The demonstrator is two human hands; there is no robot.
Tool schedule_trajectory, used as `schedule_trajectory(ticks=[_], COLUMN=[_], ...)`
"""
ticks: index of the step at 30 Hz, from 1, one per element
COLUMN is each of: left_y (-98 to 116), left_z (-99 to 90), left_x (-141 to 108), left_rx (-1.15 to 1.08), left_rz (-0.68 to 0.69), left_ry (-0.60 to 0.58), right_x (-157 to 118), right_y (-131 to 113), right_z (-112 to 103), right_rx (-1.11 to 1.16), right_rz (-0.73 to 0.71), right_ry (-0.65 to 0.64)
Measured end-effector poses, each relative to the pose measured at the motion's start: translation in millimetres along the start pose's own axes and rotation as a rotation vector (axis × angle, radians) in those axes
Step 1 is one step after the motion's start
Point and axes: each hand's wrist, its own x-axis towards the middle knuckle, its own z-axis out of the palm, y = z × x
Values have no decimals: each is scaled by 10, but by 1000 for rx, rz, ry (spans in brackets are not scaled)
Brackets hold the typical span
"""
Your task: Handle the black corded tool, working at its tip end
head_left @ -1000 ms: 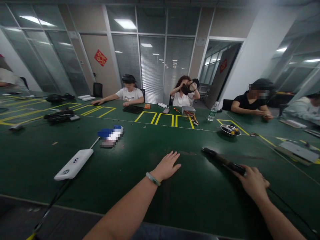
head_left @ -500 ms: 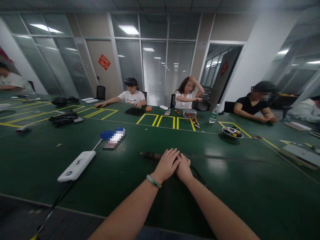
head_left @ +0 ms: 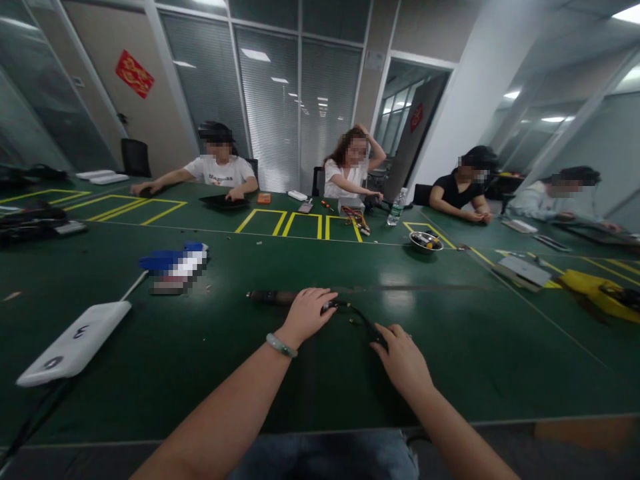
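A dark, roughly cylindrical tool (head_left: 273, 298) lies on the green table, its narrow tip pointing left. My left hand (head_left: 309, 313), with a jade-coloured bangle at the wrist, is wrapped over the tool's right part and covers it. From that end a black cable (head_left: 361, 315) curves down and right to my right hand (head_left: 401, 351). The fingers of that hand are closed on a thicker black piece of the cable. Its exact shape is partly hidden by the fingers.
To the left are a white power bank (head_left: 80, 340) marked 3 and a blue-and-white pack (head_left: 173, 267), partly pixelated. Farther off stand a metal bowl (head_left: 426, 242), a water bottle (head_left: 397, 208) and a box with coloured wires (head_left: 353, 208). Several people sit across the table.
My right hand has moved away from my left, to the right and nearer me, now gripping the cable. My left hand stays on the tool. The view has turned right.
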Motion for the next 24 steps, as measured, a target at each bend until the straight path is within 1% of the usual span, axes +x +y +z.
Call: schedule_trajectory(ticks=[1,3,6,9,12,15,18,21,22,24], left_y=[13,43,96,141,145,103,60,46,46,43], left_z=[1,-3,-30,-60,-77,-87,-94,-93,-90,-81], left_x=[6,2,-27,-46,-48,-58,-74,-75,-72,-64], left_rx=[0,3,16,38,67,85,91,94,94,89], left_rz=[-4,-13,-11,-7,-31,-65,-84,-89,-86,-76], left_ry=[-10,-23,-29,-32,-23,-8,-3,-3,-2,-4], right_x=[10,118,441,798,989,972,886,856,863,899], right_y=[-2,2,72,156,146,68,12,-46,-82,-183], right_z=[28,50,-25,-153,-185,-87,18,26,11,-27], right_rx=[-20,-54,-63,16,124,177,167,119,104,74], right_rz=[8,8,-7,-33,-75,-101,-140,-200,-220,-267], right_ry=[1,6,18,7,-22,-6,61,134,131,59])
